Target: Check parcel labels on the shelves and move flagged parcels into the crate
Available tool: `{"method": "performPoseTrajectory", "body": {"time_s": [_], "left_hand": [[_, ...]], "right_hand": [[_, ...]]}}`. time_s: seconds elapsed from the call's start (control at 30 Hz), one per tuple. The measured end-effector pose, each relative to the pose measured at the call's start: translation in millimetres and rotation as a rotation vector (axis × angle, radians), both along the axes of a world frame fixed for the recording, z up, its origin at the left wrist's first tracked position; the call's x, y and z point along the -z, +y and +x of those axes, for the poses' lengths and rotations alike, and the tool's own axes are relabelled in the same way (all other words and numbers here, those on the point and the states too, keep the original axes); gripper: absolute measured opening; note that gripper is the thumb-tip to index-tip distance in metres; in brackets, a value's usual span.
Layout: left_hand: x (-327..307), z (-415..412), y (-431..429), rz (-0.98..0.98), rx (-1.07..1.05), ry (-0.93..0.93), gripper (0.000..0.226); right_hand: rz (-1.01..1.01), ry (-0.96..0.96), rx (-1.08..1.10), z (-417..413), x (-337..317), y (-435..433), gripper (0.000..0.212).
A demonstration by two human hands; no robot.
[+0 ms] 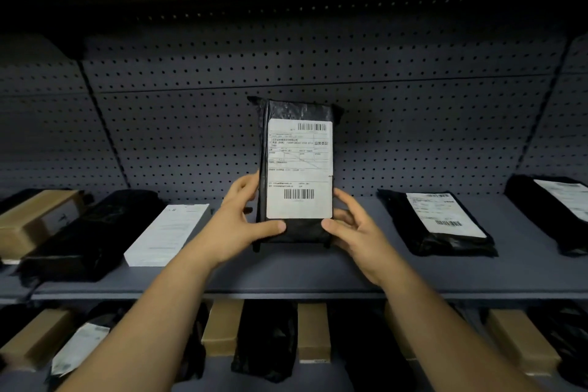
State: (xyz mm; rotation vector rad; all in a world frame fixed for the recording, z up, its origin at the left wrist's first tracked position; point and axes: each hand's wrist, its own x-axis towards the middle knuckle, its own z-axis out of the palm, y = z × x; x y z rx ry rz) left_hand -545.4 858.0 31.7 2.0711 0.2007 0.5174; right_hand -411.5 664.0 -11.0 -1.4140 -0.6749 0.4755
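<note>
The left hand [243, 216] and the right hand [353, 226] gripped a black poly-bag parcel [304, 231] upright at the centre of the view, its white shipping label [299, 169] facing the camera. The left hand held its lower edge from 9 o'clock and the right hand from 3 o'clock, each thumb on the front. Whether its base touched the grey shelf [286, 277] was unclear. Toward 3 o'clock a labelled black parcel [439, 223] lay flat, and toward 9 o'clock a white envelope [167, 235].

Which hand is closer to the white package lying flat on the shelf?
Left. The left hand holds the left edge of the upright black parcel, just beside the white package; the right hand holds the parcel's other side, farther away.
</note>
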Motion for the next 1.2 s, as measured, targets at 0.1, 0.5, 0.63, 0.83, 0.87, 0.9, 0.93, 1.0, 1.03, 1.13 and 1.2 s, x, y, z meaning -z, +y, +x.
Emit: {"method": "performPoseTrajectory", "body": {"time_s": [0.1,0.5,0.63,0.83,0.87,0.9,0.93,1.0,1.03,1.13,1.2], "left_hand": [[-3,-3,-3,0.040,0.018,0.046,0.102],[9,3,-15,-0.078,-0.093,-0.123,0.098],[10,4,-24,-0.090,-0.123,-0.142,0.082],[10,1,-24,-0.102,-0.139,-0.131,0.079],[9,0,-24,-0.095,-0.140,-0.129,0.080],[9,-1,-24,-0.090,-0.143,-0.130,0.080],[10,-2,-23,-0.083,-0.147,-0.135,0.081],[10,-3,-24,-0.066,-0.152,-0.148,0.082],[11,-2,-24,-0.060,-0.151,-0.149,0.083],[17,4,-28,-0.067,-0.150,-0.102,0.081],[24,11,-29,-0.098,-0.141,-0.047,0.080]], "right_hand": [[0.009,0.004,-0.007,1,3,1,0.055],[0.004,-0.113,0.076,4,-11,-4,0.054],[-0.044,-0.135,0.078,8,-10,-5,0.052],[-0.074,-0.128,0.049,9,-13,-5,0.050],[-0.081,-0.131,0.042,10,-13,-5,0.052],[-0.085,-0.132,0.035,9,-13,-5,0.053],[-0.094,-0.134,0.023,9,-13,-5,0.055],[-0.121,-0.149,0.006,9,-10,-5,0.061],[-0.132,-0.161,-0.001,10,-9,-5,0.065],[-0.182,-0.202,0.037,12,-2,-11,0.067],[-0.240,-0.232,0.076,14,4,-16,0.063]]}}
